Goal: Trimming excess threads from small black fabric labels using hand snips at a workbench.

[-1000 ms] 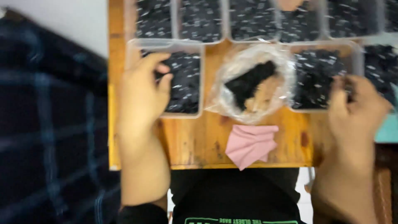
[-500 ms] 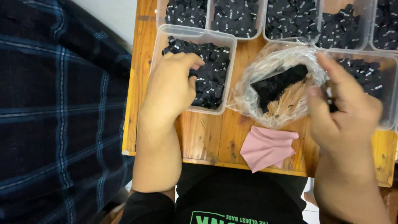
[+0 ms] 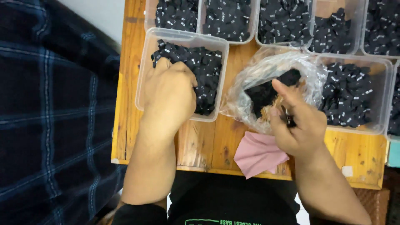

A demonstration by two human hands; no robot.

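Wooden planks with orange varnish and dark knots make up the small table, and everything below is placed relative to the clear plastic bag lying at its middle.

Nearest the person, just in front of the bag, a folded pink cloth hangs slightly over the table's near edge. Touching the bag's near right side, the right hand has its fingers curled, pinching a small dark piece between thumb and forefinger right at the crumpled mouth. To the left of the bag, the left hand rests knuckles-up in a clear tub, fingers bent down into the black tags; whether they grip any cannot be told.

The work looks like picking tags by the pinch, and it would go best, I judge, with the bag's mouth spread wide and only a few tags taken at a time, since they are light and scatter easily.

The tags are small black rectangles with white marks, heaped loosely. A dark clump of them sits inside the bag. Right of the bag stands another filled tub, and beyond the bag a row of tubs holds more.
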